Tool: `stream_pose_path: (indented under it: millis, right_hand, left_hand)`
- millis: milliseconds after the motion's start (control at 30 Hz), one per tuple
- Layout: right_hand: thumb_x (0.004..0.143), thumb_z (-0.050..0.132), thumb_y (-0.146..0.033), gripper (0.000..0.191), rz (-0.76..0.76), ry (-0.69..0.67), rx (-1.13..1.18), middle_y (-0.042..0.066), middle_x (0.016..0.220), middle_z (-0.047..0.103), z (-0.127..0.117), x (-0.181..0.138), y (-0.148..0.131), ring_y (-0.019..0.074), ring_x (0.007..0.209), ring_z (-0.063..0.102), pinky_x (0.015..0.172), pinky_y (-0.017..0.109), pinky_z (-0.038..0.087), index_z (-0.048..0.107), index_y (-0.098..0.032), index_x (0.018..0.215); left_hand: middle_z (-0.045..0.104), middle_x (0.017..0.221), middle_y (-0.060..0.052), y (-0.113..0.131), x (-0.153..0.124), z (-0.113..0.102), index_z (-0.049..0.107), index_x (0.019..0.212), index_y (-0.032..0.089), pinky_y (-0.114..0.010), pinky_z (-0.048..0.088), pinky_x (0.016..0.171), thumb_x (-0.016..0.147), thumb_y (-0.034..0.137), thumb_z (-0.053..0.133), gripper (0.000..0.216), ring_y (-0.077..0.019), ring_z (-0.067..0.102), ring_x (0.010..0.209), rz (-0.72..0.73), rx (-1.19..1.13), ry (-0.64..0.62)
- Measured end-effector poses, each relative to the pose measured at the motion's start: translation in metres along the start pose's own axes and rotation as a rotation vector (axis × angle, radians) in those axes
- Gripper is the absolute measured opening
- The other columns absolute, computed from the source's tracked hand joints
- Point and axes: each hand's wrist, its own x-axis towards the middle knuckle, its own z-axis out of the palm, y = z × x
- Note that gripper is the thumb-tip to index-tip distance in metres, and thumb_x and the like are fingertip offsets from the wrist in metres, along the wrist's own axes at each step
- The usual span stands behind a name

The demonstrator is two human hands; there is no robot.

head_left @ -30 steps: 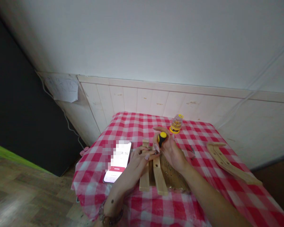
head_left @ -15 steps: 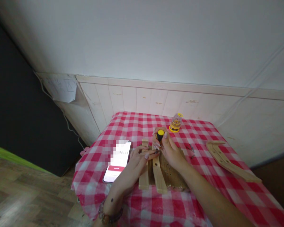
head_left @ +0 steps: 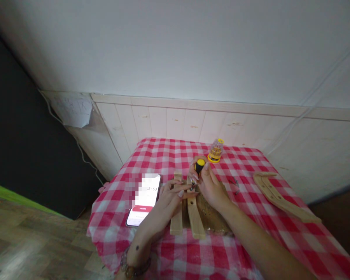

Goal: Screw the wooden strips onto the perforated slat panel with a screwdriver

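Observation:
My right hand (head_left: pixel 210 185) grips a screwdriver with a black and yellow handle (head_left: pixel 199 166), held upright with its tip down at a wooden slat (head_left: pixel 195 216). My left hand (head_left: pixel 169 197) lies over the neighbouring slat (head_left: pixel 177 222), its fingertips pinched at the spot where the screwdriver tip meets the wood. What the fingers pinch is too small to make out. Both slats rest on a brown wooden board (head_left: pixel 211 217) on the red and white checked tablecloth (head_left: pixel 169 155).
A phone (head_left: pixel 144 200) with a lit screen lies left of my left hand. A clear and yellow bit holder (head_left: pixel 215 151) stands behind the screwdriver. Curved wooden pieces (head_left: pixel 280 199) lie at the right. Small metal parts (head_left: pixel 235 184) sit near the board. The panelled wall runs behind the table.
The view has shifted slightly. My right hand has turned a little on the screwdriver handle; my left hand stays pinched at its tip.

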Motion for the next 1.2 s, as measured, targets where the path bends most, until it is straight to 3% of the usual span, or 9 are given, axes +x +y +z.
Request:
stream_pose_path:
  millis: [100,333,567,867,1200]
  right_hand:
    - [0.098,0.047,-0.080,0.050,0.013,-0.009,0.029,-0.005,0.070,0.039,0.002,0.000,-0.001,0.0199,0.061,0.040,0.057,0.032,0.043,0.053,-0.031,0.099]
    - [0.099,0.048,-0.078,0.048,-0.016,-0.005,0.015,-0.004,0.071,0.042,0.001,0.001,0.000,0.0186,0.061,0.041,0.056,0.031,0.042,0.053,-0.030,0.097]
    - [0.101,0.045,-0.077,0.048,-0.015,-0.017,-0.004,-0.004,0.073,0.044,0.001,0.000,0.001,0.0192,0.062,0.045,0.055,0.032,0.040,0.055,-0.031,0.108]
    - [0.101,0.044,-0.077,0.049,-0.048,-0.034,-0.030,-0.004,0.071,0.044,-0.002,0.002,0.005,0.0182,0.062,0.046,0.056,0.031,0.043,0.057,-0.030,0.103]
    - [0.102,0.045,-0.075,0.046,-0.054,-0.056,-0.027,0.000,0.081,0.057,-0.004,-0.001,0.003,0.0220,0.076,0.060,0.071,0.036,0.054,0.055,-0.029,0.102]
  left_hand:
    - [0.054,0.152,-0.008,-0.002,-0.001,0.002,0.068,0.144,0.031,-0.054,0.029,0.131,0.113,0.051,0.036,0.049,-0.0284,0.042,0.147,-0.049,-0.057,0.034]
    - [0.056,0.158,-0.004,0.004,0.000,-0.001,0.068,0.145,0.033,-0.054,0.022,0.133,0.114,0.047,0.033,0.048,-0.0285,0.040,0.149,0.035,0.009,-0.004]
    - [0.055,0.161,-0.004,0.005,-0.001,-0.002,0.061,0.152,0.033,-0.053,0.023,0.132,0.115,0.047,0.033,0.049,-0.0270,0.040,0.150,0.023,-0.009,0.001]
    - [0.056,0.160,-0.005,0.008,0.000,-0.002,0.066,0.148,0.031,-0.054,0.022,0.132,0.115,0.046,0.028,0.053,-0.0277,0.039,0.149,0.022,0.021,-0.020]
    - [0.060,0.155,-0.005,0.007,0.001,-0.003,0.073,0.138,0.032,-0.056,0.022,0.131,0.115,0.048,0.027,0.054,-0.0290,0.039,0.146,0.060,-0.014,-0.041]
